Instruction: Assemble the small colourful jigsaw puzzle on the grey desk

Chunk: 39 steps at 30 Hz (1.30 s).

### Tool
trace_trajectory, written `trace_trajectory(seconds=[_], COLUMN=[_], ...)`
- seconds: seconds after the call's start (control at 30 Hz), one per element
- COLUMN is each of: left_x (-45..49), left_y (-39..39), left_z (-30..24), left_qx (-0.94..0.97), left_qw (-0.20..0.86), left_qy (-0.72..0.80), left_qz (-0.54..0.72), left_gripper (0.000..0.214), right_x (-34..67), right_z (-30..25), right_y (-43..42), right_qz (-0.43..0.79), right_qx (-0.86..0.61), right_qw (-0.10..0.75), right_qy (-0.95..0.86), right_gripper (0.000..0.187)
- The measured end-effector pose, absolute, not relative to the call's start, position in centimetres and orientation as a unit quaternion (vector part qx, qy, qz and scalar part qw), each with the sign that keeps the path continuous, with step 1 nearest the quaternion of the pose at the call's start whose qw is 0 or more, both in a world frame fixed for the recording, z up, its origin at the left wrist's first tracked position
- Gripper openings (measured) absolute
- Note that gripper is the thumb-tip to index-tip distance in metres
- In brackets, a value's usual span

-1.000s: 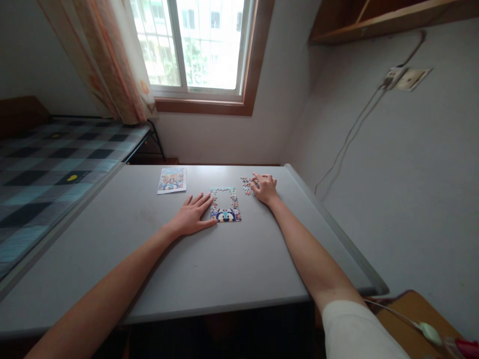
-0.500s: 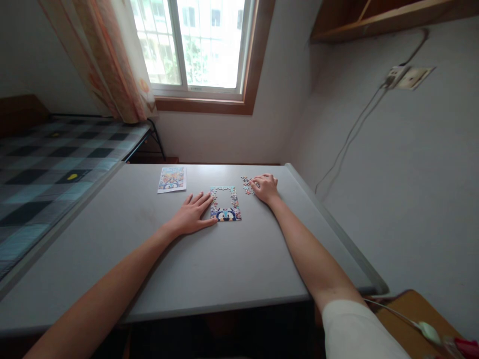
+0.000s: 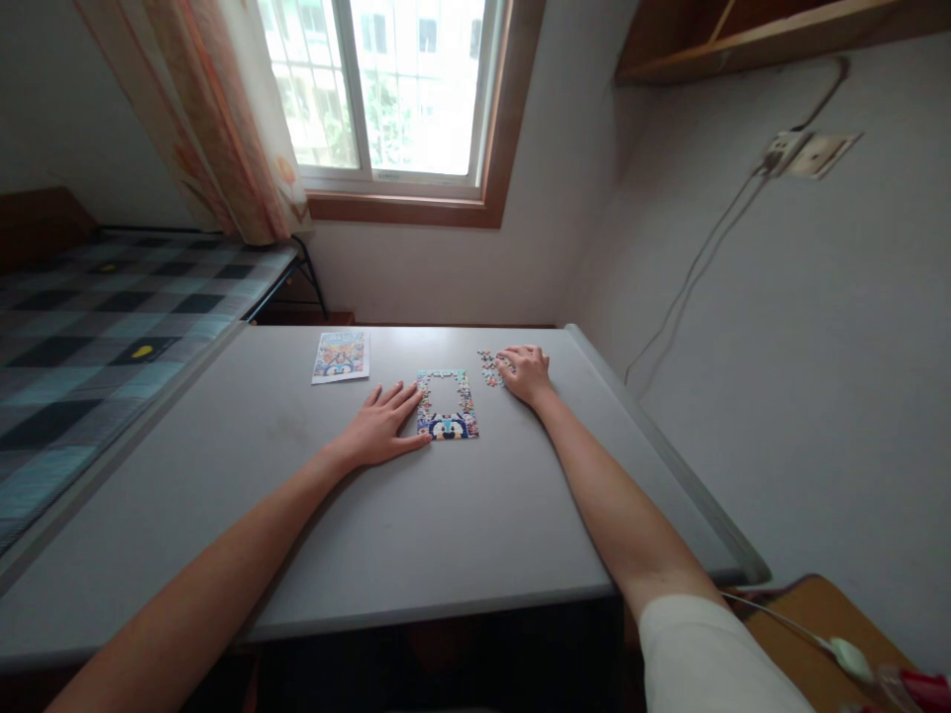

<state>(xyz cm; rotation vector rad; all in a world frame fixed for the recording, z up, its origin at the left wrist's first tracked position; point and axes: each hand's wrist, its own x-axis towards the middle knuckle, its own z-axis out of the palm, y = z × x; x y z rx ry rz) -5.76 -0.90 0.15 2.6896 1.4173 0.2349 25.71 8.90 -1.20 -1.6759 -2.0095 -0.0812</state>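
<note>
A partly assembled jigsaw puzzle (image 3: 448,428) lies flat on the table, its frame and lower part joined around a gap in the middle. A blue-and-white cartoon face fills its bottom. My left hand (image 3: 381,426) rests flat with spread fingers, thumb and fingertips touching the puzzle's left edge. Several loose puzzle pieces (image 3: 488,368) lie in a small heap beyond it to the right. Over the heap's right side, my right hand (image 3: 528,373) has its fingers bent down and drawn together among the pieces. Whatever its fingertips hold, if anything, is hidden.
A printed picture sheet (image 3: 341,357) lies at the far left of the grey table (image 3: 446,535). A checked bed (image 3: 149,297) stands to the left. On the right are a wall with a hanging cable (image 3: 694,267) and a wooden stool (image 3: 809,624).
Almost nothing differs. The fingers of my right hand have shifted very slightly over the loose pieces. My left hand and the puzzle stay in place.
</note>
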Motion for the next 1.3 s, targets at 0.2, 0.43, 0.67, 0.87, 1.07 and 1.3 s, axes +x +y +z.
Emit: trace_trajectory(seconds=[0.2,0.43,0.67,0.87,1.07,1.3], left_x=[-5.7,-5.6,-5.5,-5.5,-5.6,-5.7], left_y=[-1.0,-1.1,-1.1,-1.2,-1.0,-1.0], left_z=[0.3,0.5,0.6,0.7,0.4,0.2], left_qx=[0.880,0.878,0.879,0.877,0.879,0.880], left_qw=[0.053,0.051,0.051,0.053,0.055,0.058], left_qy=[0.465,0.471,0.468,0.472,0.468,0.466], left_qz=[0.077,0.066,0.073,0.069,0.079,0.078], left_gripper=[0.084,0.085,0.083,0.083,0.083,0.085], right_x=[25.6,25.6,25.7,25.5,25.3,23.9], right_z=[-1.0,-0.8,-1.0,-0.6,0.2,2.4], right_y=[8.6,8.6,8.8,8.5,8.4,8.2], right_qz=[-0.031,-0.027,-0.039,-0.036,-0.023,0.102], right_qx=[-0.614,-0.606,-0.587,-0.561,-0.550,-0.555], right_qw=[0.218,0.229,0.226,0.233,0.303,0.494], right_qy=[-0.758,-0.761,-0.776,-0.793,-0.778,-0.662], right_gripper=[0.037,0.032,0.029,0.031,0.032,0.028])
